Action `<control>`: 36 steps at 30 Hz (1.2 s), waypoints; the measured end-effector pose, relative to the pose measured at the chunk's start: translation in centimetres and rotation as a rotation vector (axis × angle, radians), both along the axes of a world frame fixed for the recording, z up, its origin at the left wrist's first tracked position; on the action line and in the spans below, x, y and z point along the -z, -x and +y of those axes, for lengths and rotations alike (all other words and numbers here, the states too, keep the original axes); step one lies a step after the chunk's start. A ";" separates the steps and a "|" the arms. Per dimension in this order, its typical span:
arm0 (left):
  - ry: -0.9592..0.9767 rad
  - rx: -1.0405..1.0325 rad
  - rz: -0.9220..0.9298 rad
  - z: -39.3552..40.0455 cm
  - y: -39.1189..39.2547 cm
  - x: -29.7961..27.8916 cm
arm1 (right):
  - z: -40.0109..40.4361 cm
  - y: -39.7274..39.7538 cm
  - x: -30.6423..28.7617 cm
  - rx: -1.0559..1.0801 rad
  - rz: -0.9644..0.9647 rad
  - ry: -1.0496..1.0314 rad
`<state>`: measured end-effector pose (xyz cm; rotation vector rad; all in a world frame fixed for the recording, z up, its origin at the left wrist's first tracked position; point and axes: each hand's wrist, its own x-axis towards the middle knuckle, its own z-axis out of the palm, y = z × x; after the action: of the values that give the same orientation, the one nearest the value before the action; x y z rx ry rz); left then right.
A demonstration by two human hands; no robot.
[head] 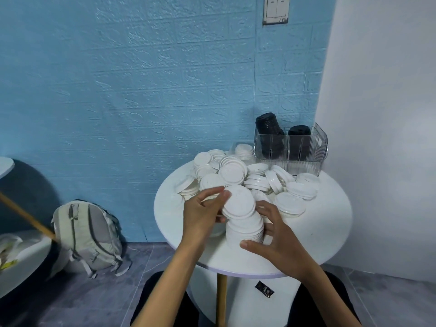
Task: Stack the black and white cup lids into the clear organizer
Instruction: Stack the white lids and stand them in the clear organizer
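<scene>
Bare forearms, no sleeves or jewelry visible; black trousers (160,300) on legs.

Table (325,223): white top you work on, pale wood leg beneath.
Lids (232,172): white, heaped on the table.
Organizer (291,149): clear, ribbed, holding black lids (269,128).
Wall (132,90) behind table: blue brick pattern.
</scene>
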<state>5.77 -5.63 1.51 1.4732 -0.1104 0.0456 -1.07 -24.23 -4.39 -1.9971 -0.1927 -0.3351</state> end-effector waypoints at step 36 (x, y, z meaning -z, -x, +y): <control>-0.533 -0.086 -0.251 -0.1 1.5 2.2 | 0.0 -0.1 0.0 0.033 -0.037 0.106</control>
<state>4.29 -5.69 -0.67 1.9999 -0.2789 0.2890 -0.96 -24.28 -4.43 -2.1018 -0.2044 -0.3898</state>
